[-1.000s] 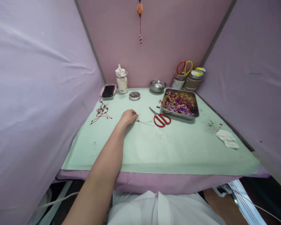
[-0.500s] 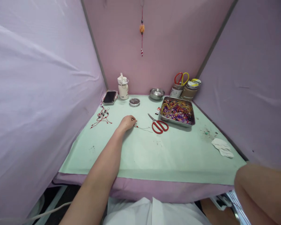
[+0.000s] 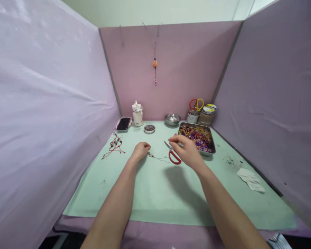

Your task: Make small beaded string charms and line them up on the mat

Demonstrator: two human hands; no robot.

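Observation:
On the left half of the green table, my left hand [image 3: 142,151] has its fingers pinched together at the end of a beaded cord [image 3: 152,155]. Small red and clear beads show beside the fingertips, and thin loose ends trail right across the cloth. Over the red-handled scissors [image 3: 174,157] hovers my right hand [image 3: 186,148], its thumb and index finger slightly apart with nothing visible between them. It hides one handle loop of the scissors and part of the metal tray [image 3: 214,148], which is full of colourful beads and cords.
Finished-looking red beaded cords [image 3: 115,143] lie at left, below a phone [image 3: 123,124]. Along the back stand a white bottle [image 3: 138,116], a small round dish [image 3: 149,129], a steel bowl [image 3: 172,119] and jars [image 3: 206,116]. A crumpled tissue [image 3: 251,180] lies at right. Fabric walls enclose three sides.
My right hand has come in from the lower right to above the scissors. The left hand stays on the cord. The view has tilted up, showing more of the back wall.

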